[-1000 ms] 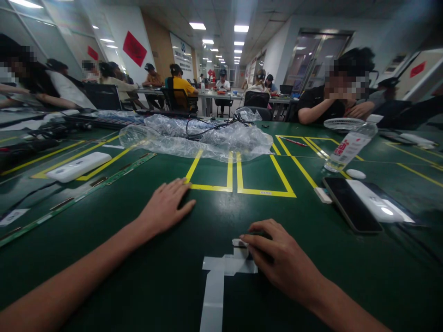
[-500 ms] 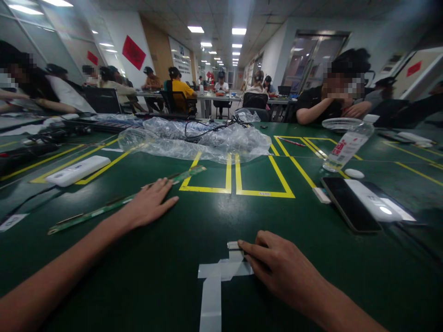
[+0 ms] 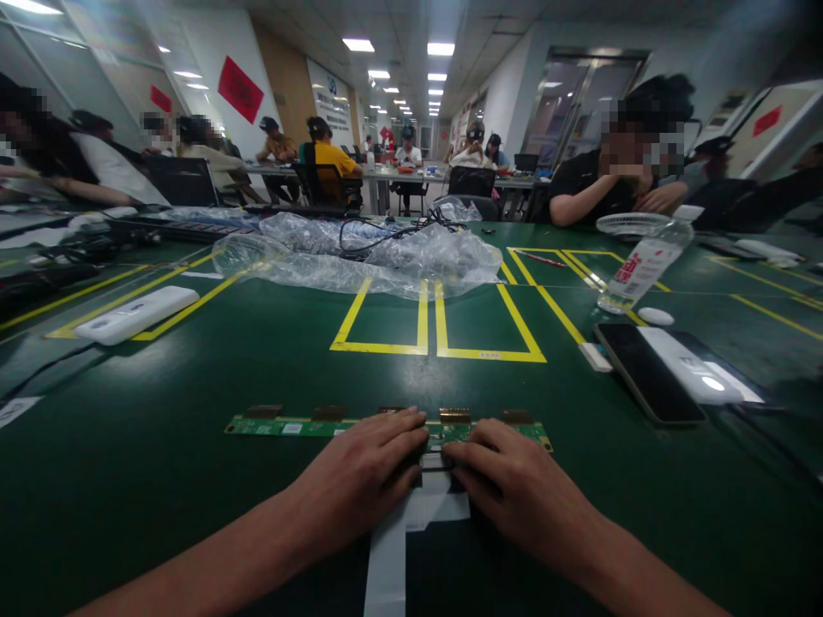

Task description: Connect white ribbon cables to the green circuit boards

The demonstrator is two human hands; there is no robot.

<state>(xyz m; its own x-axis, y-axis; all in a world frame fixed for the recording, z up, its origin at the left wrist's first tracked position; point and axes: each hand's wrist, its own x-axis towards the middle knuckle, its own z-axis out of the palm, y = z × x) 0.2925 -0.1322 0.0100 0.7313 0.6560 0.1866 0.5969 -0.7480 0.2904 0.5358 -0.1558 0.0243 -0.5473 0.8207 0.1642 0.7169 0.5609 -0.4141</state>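
A long, narrow green circuit board (image 3: pixel 289 427) with several brown tabs along its far edge lies crosswise in front of me. My left hand (image 3: pixel 366 467) has its fingers together over the board's middle, gripping it. From the near side, my right hand (image 3: pixel 507 467) pinches the end of a white flat ribbon cable (image 3: pixel 386 570) against the board's near edge. The cable bends sideways and runs toward me down the table. My fingers partly cover the spot where cable and board meet, so I cannot tell whether they are joined.
Crumpled clear plastic wrap (image 3: pixel 386 253) with black cables lies farther back on the green table (image 3: pixel 193 514). At right are a tilted bottle (image 3: pixel 646 261), a phone (image 3: pixel 646 373) and a white device (image 3: pixel 687 368). Another white device (image 3: pixel 138 315) lies left. A person (image 3: pixel 591 193) sits across.
My left hand has brought the circuit board from the left to the middle, turning it crosswise at the cable end. The right hand has stayed at the cable.
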